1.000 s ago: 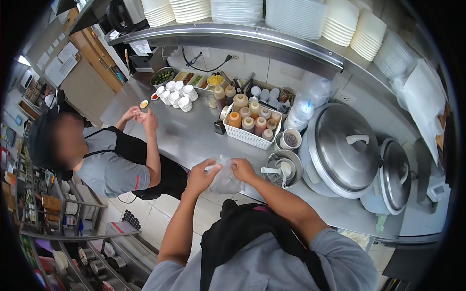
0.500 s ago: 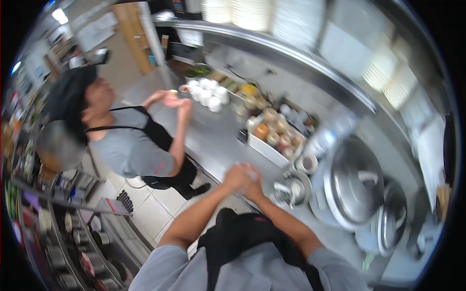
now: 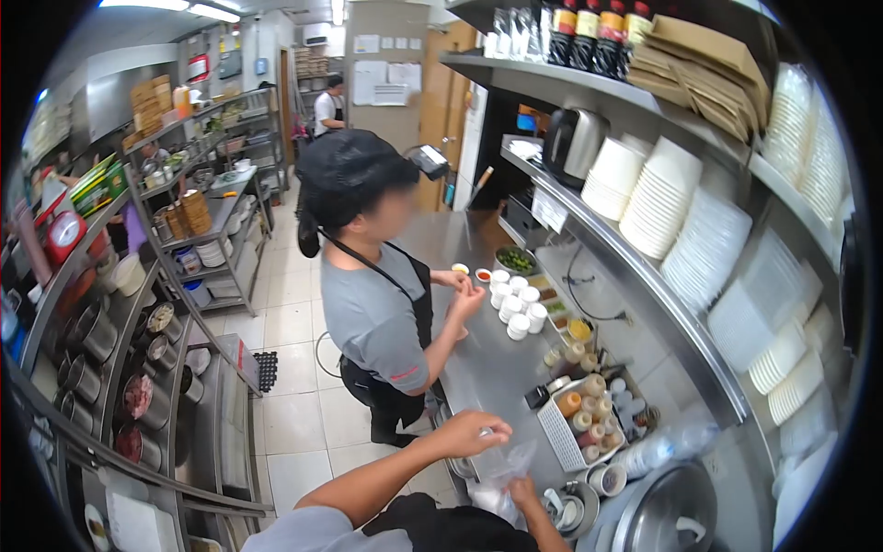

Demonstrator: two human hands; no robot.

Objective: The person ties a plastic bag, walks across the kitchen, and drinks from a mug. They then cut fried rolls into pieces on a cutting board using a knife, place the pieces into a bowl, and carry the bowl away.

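My left hand [image 3: 476, 434] is raised over the counter's near edge, its fingers curled together; a small pale bit shows at the fingertips, too small to name. Lower and to the right, my right hand [image 3: 524, 493] grips the side of a clear plastic bag [image 3: 504, 471]. The bag hangs open at the top, with something white low in it. Just right of my right hand, a metal pot [image 3: 579, 508] holds white ladles. Beyond my hands stands a white basket [image 3: 562, 436] of sauce bottles.
A co-worker [image 3: 372, 304] stands at the counter [image 3: 478, 368], hands near white cups [image 3: 518, 324]. Large lidded pots [image 3: 676, 515] stand at the lower right. Stacked containers [image 3: 658, 193] fill the shelf at right. Racks with metal pots [image 3: 152, 400] are at the left.
The view has swung left and up, showing more of the aisle. My hands, together half a second ago, are now apart, the left one above the bag and the right one at its side.
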